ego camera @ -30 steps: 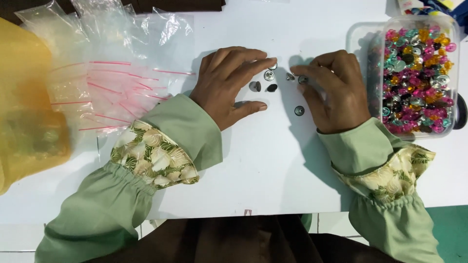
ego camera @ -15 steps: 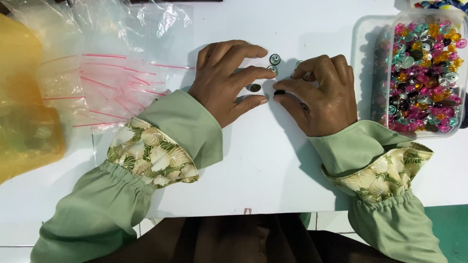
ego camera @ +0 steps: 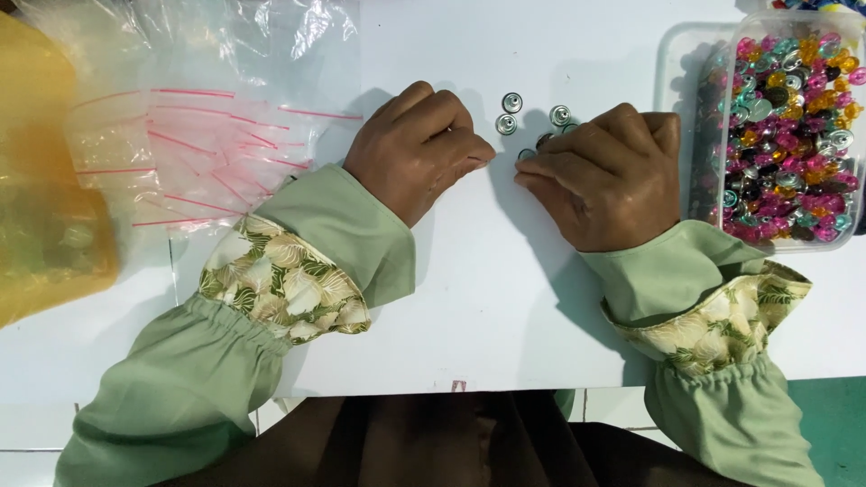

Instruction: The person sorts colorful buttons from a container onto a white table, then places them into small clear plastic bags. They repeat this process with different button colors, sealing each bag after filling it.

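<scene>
The small round silver buttons (ego camera: 511, 113) lie on the white table (ego camera: 469, 298) at about twelve o'clock from the gap between both hands. The right hand (ego camera: 603, 176) is nearer, fingers pinched, apparently on one dark button; the left hand (ego camera: 417, 144) is curled, its fingertips together, seemingly empty.

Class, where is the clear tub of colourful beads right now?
In the head view, the tub sits at the table's far right edge, just beyond the right hand.
</scene>
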